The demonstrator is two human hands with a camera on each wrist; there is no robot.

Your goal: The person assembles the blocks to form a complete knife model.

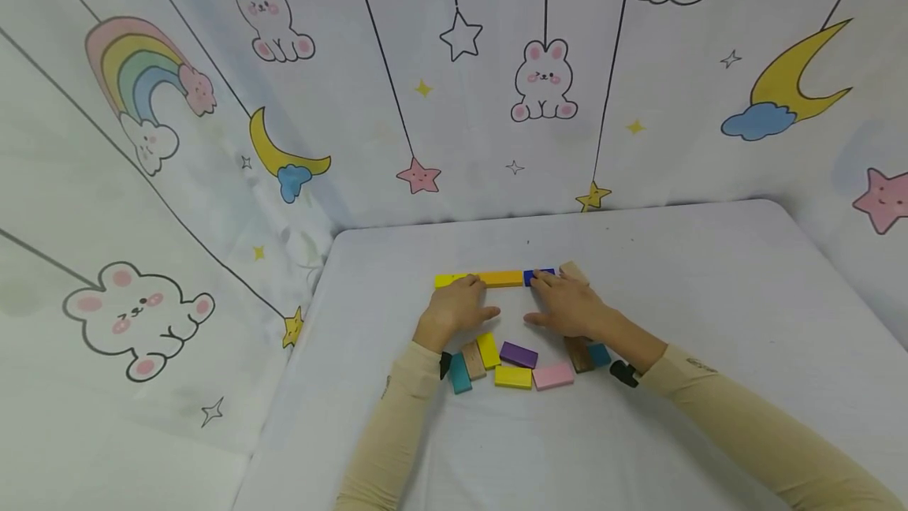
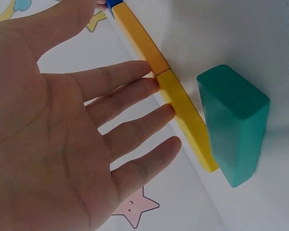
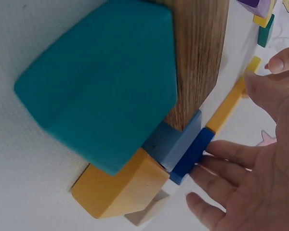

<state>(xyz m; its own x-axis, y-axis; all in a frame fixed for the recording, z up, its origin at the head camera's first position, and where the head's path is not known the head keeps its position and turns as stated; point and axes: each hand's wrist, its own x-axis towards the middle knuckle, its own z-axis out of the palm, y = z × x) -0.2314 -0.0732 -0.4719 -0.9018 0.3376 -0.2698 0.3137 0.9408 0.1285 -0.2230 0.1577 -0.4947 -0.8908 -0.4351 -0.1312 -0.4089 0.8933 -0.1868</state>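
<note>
white table (image 1: 709,322) | block row (image 1: 500,278) at fingertips | left hand (image 1: 454,310), right hand (image 1: 567,306): flat, gripping nothing

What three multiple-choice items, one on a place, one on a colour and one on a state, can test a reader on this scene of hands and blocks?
1. Where does the row of blocks lie?
A. beyond the hands
B. under the sleeves
C. on the wall

2. What colour is the block at the right hand's fingers?
A. pink
B. dark blue
C. purple

3. How are the left hand's fingers?
A. clenched
B. pinching a block
C. straight, touching the row

Key: 1 A, the head view shows the row past both hands; 2 B, the dark blue block meets the fingers; 3 C, fingers extended against the yellow block.
</note>
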